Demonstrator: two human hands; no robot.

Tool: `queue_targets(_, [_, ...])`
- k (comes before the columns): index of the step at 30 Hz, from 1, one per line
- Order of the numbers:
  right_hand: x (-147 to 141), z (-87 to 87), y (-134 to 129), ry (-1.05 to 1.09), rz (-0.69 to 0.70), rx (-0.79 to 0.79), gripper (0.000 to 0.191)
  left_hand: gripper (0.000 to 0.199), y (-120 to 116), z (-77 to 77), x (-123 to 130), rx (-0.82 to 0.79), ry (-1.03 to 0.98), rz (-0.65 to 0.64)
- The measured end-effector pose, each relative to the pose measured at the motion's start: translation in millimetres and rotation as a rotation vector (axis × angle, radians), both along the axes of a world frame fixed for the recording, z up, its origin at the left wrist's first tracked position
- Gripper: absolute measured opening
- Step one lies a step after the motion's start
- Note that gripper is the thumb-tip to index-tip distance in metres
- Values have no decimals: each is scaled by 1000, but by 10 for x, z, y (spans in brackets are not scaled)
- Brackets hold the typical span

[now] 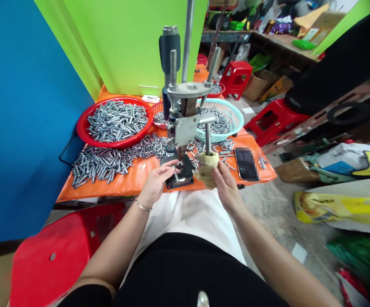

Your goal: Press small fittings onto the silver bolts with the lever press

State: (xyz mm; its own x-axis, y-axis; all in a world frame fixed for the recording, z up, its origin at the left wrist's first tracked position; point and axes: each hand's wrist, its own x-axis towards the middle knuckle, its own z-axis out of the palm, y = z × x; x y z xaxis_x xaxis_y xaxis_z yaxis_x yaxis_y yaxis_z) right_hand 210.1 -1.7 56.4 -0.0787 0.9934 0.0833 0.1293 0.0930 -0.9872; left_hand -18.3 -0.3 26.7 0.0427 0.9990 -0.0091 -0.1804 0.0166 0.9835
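A hand-operated press (pixel 185 132) with a round steel top plate and threaded rods stands at the front edge of the orange-covered table. My left hand (pixel 156 181) is closed at its black base (pixel 185 168), thumb and fingers pinching a small metal bolt (pixel 176 174). The bolt's far end is partly hidden by the fingers and base. My right hand (pixel 228 185) is closed around the side of a lever handle wrapped in yellowish cloth (pixel 208 164). A steel rod (pixel 208 138) runs up from that handle to the press.
Heaped metal bolts (pixel 103 164) lie left of the press. A red basin (pixel 82 128) and a light-blue basket (pixel 238 115) hold more. A phone (pixel 246 164) rests at the right. Red stools (pixel 47 256) stand beside the table; bags and boxes crowd the floor at right.
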Motion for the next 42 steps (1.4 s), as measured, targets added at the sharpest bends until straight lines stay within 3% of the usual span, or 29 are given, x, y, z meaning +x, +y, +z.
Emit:
queue_targets(4, [-79,-137,144,73,64,-1,55,27,4,-54,-337,62,181,122])
queue_targets(9, [-85,-272,246,55,80,-1,55,15,151,-61,-1380,158,876,684])
queue_targets(12, [-111,-309,276,85,83,-33,55,18,254,-74,-1683,200,1188,787])
queue_targets(14, [-142,-319,292,120,89,-53,55,25,345,-124,-1594,268,1295,704])
queue_targets(18, [-172,-326,321,132,83,-62,57,24,607,-290,-1133,348,1385,305])
queue_targets(21, [-151,-327,331,123,98,-61,58,27,779,-378,-966,307,1468,181])
queue_targets(26, [-132,-345,336,96,93,-46,58,17,882,-446,-1069,306,1479,159])
queue_targets(33, [-144,-337,351,102,100,-29,61,11,882,-459,-1082,384,1220,249])
queue_targets(37, [-132,-340,361,106,102,-49,63,12,606,-337,-728,379,866,352])
queue_targets(42, [-143,-377,380,90,75,-35,61,17,219,-250,-125,300,538,251])
